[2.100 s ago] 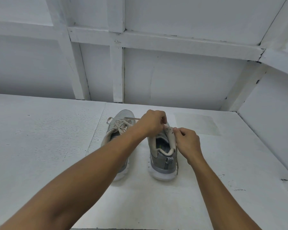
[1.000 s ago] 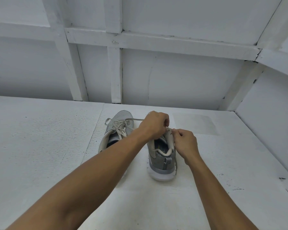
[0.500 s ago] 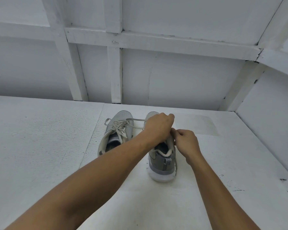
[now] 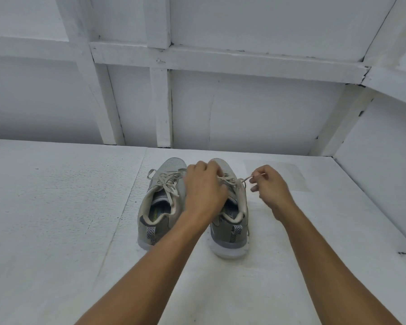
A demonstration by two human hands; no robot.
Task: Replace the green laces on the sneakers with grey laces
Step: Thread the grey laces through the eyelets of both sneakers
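Beside the mesh sneaker [image 4: 230, 231], right hand [image 4: 270, 186] pinches a flat lace [image 4: 245, 178].

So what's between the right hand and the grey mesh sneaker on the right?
In the head view, only a short stretch of pale beige lace, pinched by the right hand and running to the grey mesh sneaker; bare white tabletop beneath.

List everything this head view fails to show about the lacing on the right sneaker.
- Fingertips of the left hand: head view, hidden behind the hand's own back, so its hold is unclear.
- Eyelets of the right sneaker: head view, mostly covered by the left hand.
- End of the lace pinched by the right hand: head view, tip hidden inside the fingers; colour too pale to tell.
- Both elbows: cut off by the bottom edge.
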